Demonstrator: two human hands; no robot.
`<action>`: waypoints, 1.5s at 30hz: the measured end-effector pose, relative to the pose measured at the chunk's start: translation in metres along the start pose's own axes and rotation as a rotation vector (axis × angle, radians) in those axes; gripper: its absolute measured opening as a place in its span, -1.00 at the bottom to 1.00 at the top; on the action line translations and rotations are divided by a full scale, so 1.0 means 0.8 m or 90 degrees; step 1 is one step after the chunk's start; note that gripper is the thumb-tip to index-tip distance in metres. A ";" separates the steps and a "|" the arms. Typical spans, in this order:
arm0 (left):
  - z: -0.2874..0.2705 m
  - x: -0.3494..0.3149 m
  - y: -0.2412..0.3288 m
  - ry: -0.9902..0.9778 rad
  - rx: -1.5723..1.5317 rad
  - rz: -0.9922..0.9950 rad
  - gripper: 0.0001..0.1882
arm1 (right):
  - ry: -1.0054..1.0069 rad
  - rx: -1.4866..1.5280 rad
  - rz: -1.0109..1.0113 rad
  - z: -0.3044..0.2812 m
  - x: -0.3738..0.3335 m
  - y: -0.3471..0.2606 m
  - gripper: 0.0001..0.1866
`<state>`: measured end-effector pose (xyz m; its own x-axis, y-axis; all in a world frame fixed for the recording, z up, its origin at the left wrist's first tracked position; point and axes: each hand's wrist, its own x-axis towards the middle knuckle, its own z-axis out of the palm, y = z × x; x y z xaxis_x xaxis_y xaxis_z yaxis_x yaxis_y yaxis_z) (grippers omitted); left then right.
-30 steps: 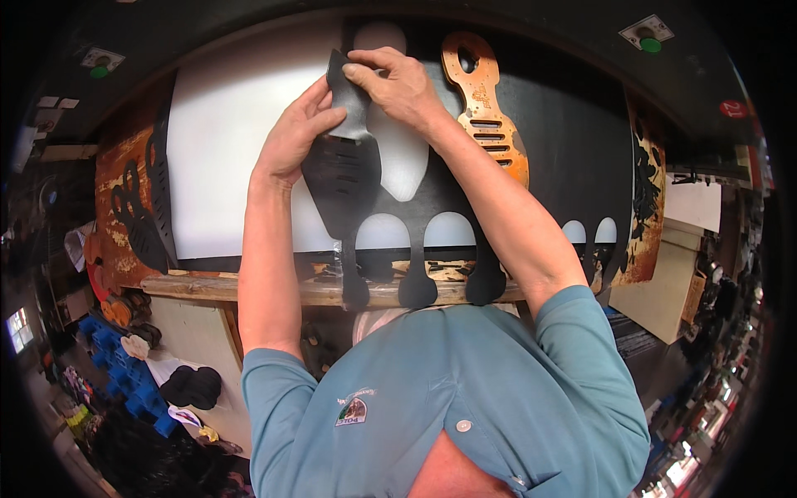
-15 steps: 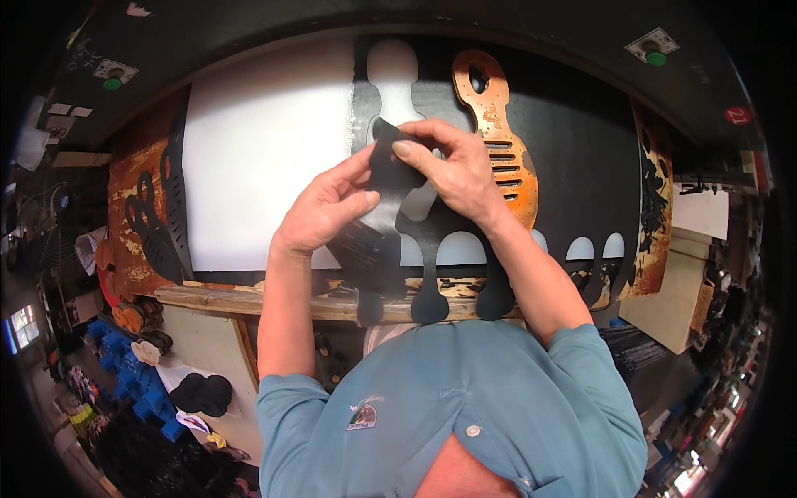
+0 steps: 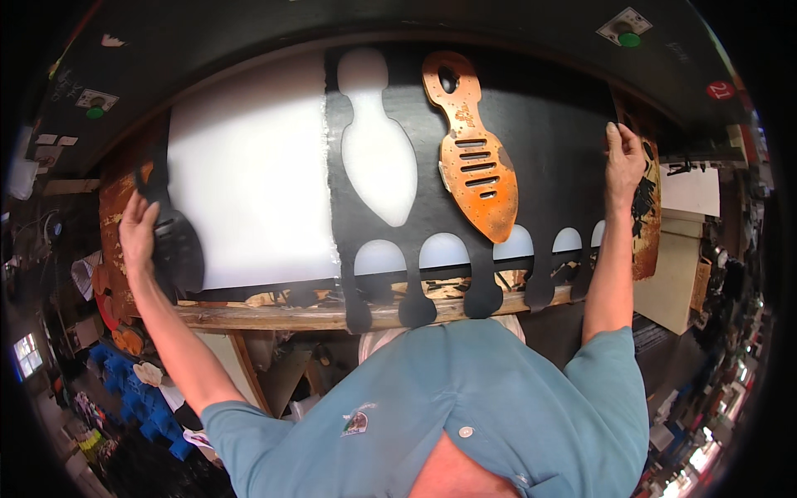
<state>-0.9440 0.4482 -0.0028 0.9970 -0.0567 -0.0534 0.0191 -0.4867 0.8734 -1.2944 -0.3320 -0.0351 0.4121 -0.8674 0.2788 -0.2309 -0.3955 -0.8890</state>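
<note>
At the left end of the work surface my left hand [image 3: 139, 236] is closed on a black sole-shaped piece [image 3: 181, 249], slightly blurred, over the spot where similar pieces lie. My right hand [image 3: 623, 166] pinches the right edge of a black sheet [image 3: 564, 141]. An orange, rust-spotted metal cutting die [image 3: 486, 187], with slots and a handle hole, lies on that sheet between my hands. Left of it, a sole-shaped opening in the sheet shows the white board [image 3: 249, 174] beneath. Rounded cutouts along the sheet's near edge leave black tongues hanging over the front.
A worn wooden rail [image 3: 249, 317] runs along the front edge. Overhead, a dark machine beam carries two green buttons [image 3: 95, 111], [image 3: 628, 39]. Blue crates [image 3: 141, 407] stand low at the left. Black scraps [image 3: 646, 191] lie at the right end.
My hands have parted from the middle. The left carried the black piece to the far left; the right went to the sheet's right edge. The sole-shaped opening is now uncovered.
</note>
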 end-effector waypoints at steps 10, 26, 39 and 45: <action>0.237 -0.144 0.083 -0.188 -0.141 -0.091 -0.38 | -0.040 -0.611 -0.119 -0.078 -0.056 0.085 -0.16; 0.345 -0.232 0.140 -0.157 0.170 -0.014 -0.54 | 0.013 -0.622 -0.052 -0.145 -0.085 0.064 -0.21; 0.330 -0.262 0.126 -0.180 0.153 0.011 -0.53 | -0.025 -0.479 0.244 -0.214 -0.156 0.072 -0.21; 0.324 -0.298 0.123 -0.170 0.119 -0.032 -0.52 | -0.014 -0.448 0.211 -0.223 -0.171 0.079 -0.37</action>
<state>-1.1996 0.1876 -0.0296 0.9397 -0.2427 -0.2408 0.0289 -0.6454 0.7633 -1.5231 -0.2921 -0.0647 0.2401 -0.9704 0.0249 -0.8473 -0.2220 -0.4825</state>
